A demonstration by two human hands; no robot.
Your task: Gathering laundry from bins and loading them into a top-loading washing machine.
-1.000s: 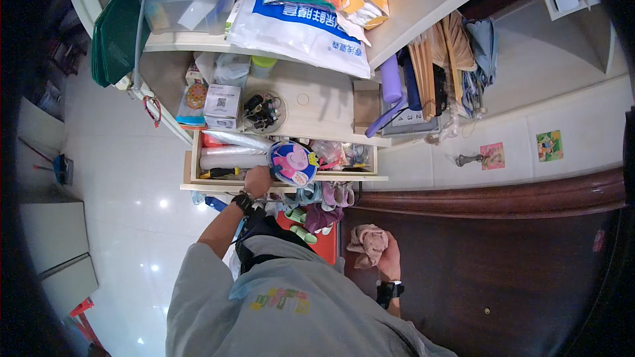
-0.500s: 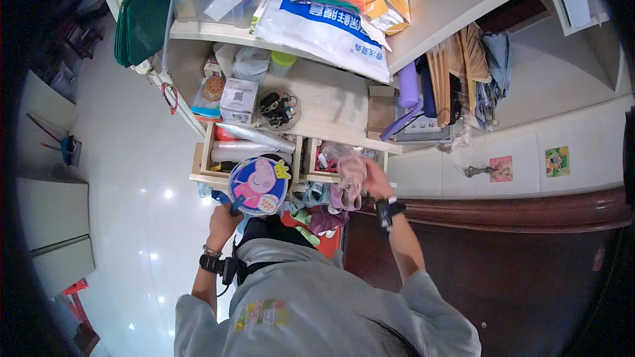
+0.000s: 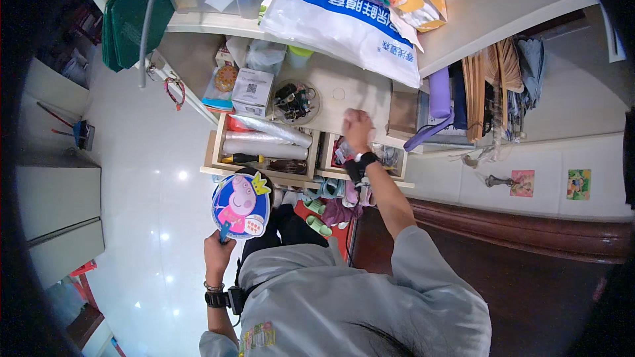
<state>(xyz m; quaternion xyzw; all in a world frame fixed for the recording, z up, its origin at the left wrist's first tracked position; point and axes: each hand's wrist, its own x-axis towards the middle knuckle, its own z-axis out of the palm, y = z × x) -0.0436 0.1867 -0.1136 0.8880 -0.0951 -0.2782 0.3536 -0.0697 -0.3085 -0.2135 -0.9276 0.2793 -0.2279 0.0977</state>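
Observation:
My left hand [image 3: 218,250] is closed round the blue handle of a round hand fan [image 3: 241,206] with a pink cartoon pig and a yellow crown on it. The fan is held upright beside my body. My right hand [image 3: 358,130] reaches over the right drawer [image 3: 402,164], at the front of the shelf; its fingers are blurred, and whether they hold anything is unclear. That drawer has small mixed items in it, partly covered by my wrist. The left drawer [image 3: 215,152] holds clear film rolls [image 3: 271,147] and a yellow-and-black screwdriver [image 3: 243,158].
On the shelf stand a white box [image 3: 252,92] and a round dish [image 3: 313,116] of small dark items. A purple umbrella [image 3: 438,92] and wooden folding fans [image 3: 473,96] stand at the right. Plastic bags [image 3: 357,26] overhang the upper shelf. Green slippers [image 3: 317,226] lie below the drawers.
My right hand has moved up and away from me, over the drawer; the crumpled pink plastic bag it held is out of sight. The fan has shifted left and nearer my body.

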